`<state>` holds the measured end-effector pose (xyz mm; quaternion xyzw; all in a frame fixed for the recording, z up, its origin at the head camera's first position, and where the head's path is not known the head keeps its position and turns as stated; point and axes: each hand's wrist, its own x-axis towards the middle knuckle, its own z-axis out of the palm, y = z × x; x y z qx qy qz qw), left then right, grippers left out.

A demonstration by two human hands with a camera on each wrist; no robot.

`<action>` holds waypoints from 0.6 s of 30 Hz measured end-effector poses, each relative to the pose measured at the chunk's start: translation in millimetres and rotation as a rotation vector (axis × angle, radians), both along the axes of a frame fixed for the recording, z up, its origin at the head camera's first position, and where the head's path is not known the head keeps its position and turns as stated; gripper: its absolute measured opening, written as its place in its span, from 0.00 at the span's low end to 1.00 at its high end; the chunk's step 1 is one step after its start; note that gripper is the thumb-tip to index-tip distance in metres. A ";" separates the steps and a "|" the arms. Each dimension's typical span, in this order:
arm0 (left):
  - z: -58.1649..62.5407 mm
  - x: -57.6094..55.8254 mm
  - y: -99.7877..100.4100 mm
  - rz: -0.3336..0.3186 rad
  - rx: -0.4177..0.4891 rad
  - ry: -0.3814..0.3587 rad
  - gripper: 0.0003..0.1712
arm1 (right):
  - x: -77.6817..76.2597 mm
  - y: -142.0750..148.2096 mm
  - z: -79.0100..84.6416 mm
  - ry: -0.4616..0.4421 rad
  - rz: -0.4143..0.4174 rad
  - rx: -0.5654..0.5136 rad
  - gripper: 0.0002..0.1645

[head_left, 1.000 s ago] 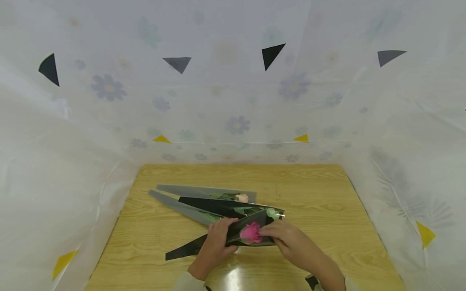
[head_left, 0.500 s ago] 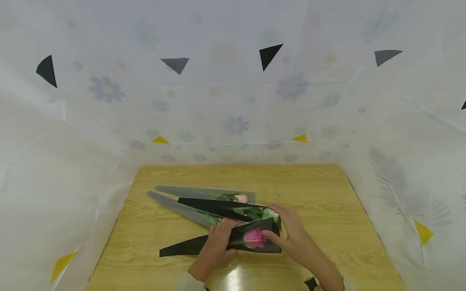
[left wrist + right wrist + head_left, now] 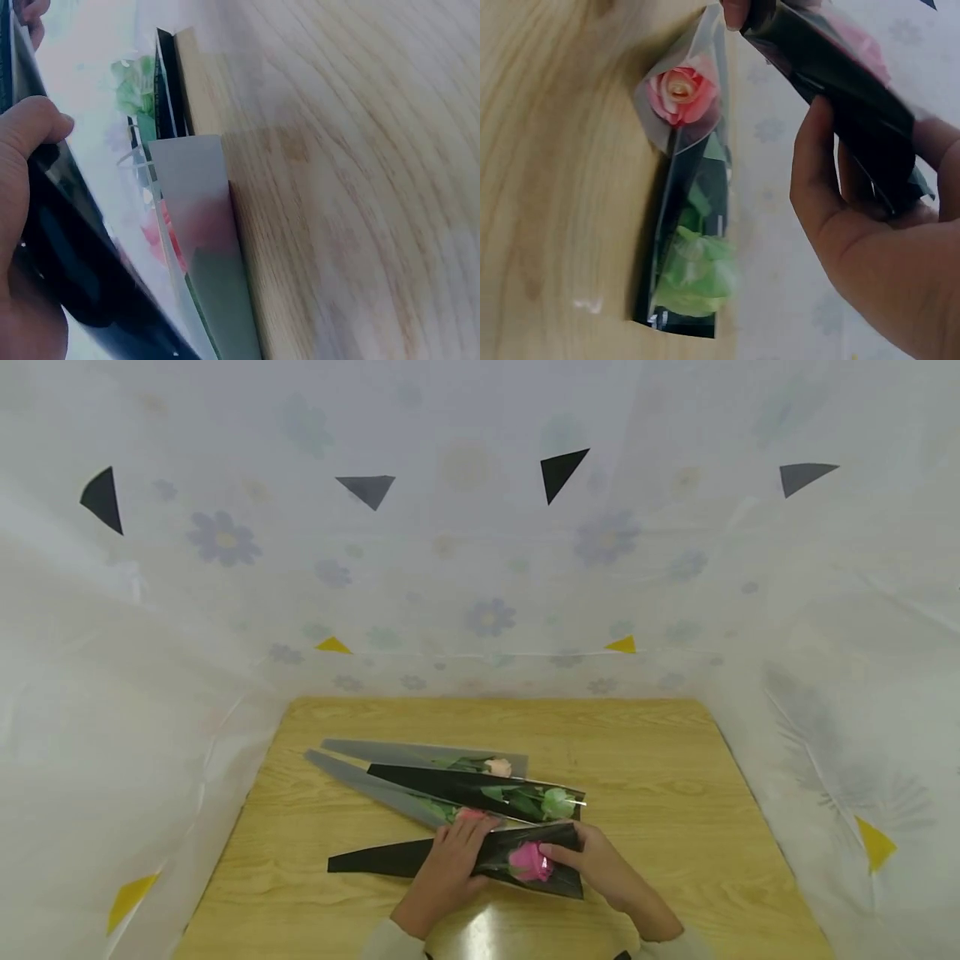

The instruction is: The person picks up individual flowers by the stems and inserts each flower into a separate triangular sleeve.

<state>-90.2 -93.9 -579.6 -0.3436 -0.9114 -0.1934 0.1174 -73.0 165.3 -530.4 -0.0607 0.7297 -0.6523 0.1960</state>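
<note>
A pink rose [image 3: 530, 862] in a black wrapping sleeve [image 3: 382, 857] lies across both hands, its narrow end to the left. My left hand [image 3: 453, 864] grips the sleeve around its middle; in the left wrist view, the thumb side curls over the dark wrap [image 3: 82, 262]. At the wide end, my right hand [image 3: 603, 864] holds the sleeve's edge, thumb beside the bloom. The right wrist view shows the fingers of that hand [image 3: 877, 247] bent under the black wrap. In the head view, the left fingertips overlap a coral-pink rose [image 3: 471, 814] in a grey sleeve.
Behind the hands, a pale green rose [image 3: 558, 803] lies in a black sleeve, and a peach rose [image 3: 498, 767] in a grey sleeve lies farther back. All rest on a wooden table [image 3: 637, 743]. Flower-patterned white sheeting [image 3: 487, 568] surrounds the table on three sides.
The pink rose's wide end has swung toward the person, uncovering the green rose. My right hand has shifted from the bloom to the sleeve's outer edge; the left keeps its grip.
</note>
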 end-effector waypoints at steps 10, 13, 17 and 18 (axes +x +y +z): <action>-9.7 1.3 -10.3 0.035 -0.068 -0.001 0.51 | -3.4 12.3 -24.2 -0.052 -0.107 -0.052 0.24; -14.6 1.5 -13.5 0.045 -0.072 0.000 0.50 | -4.2 16.6 -28.4 -0.064 -0.134 -0.053 0.24; -24.2 1.9 -21.4 0.081 -0.090 -0.012 0.50 | -5.4 23.4 -35.2 -0.083 -0.162 -0.051 0.24; -26.8 2.0 -24.0 0.093 -0.098 -0.015 0.49 | -5.6 25.3 -37.4 -0.089 -0.167 -0.047 0.24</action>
